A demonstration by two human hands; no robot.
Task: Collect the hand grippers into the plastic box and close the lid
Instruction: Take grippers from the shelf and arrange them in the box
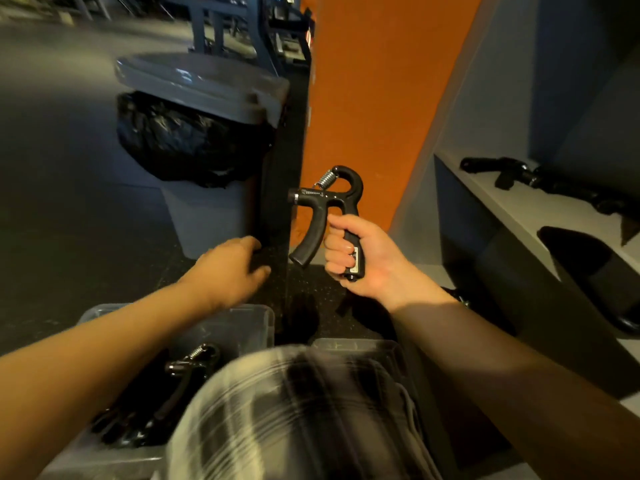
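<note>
The hand gripper (325,206) is in the air at the centre of our view. The right hand (363,258) holds it with fingers curled around one handle only, and the other handle hangs free. The left hand (228,268) reaches forward at 8 o'clock of it, fingers loosely straight and close together, holding nothing. The plastic box (256,320) stands low at 7 o'clock, with other hand grippers (187,372) piled inside. We think the main danger is the drop: the left forearm and a checked garment (294,410) cover much of the box, so the gripper could strike the rim or fall outside. A gripper lying high on the pile could also stop the lid from closing. A clear plastic piece (356,348) at 6 o'clock may be that lid, but we cannot tell. The floor (311,292) is dark speckled rubber. A grey waste bin (204,220) stands at 10 o'clock, an orange pillar (374,98) at 12 o'clock, and a grey shelf (502,199) with black items (540,178) at 3 o'clock.
</note>
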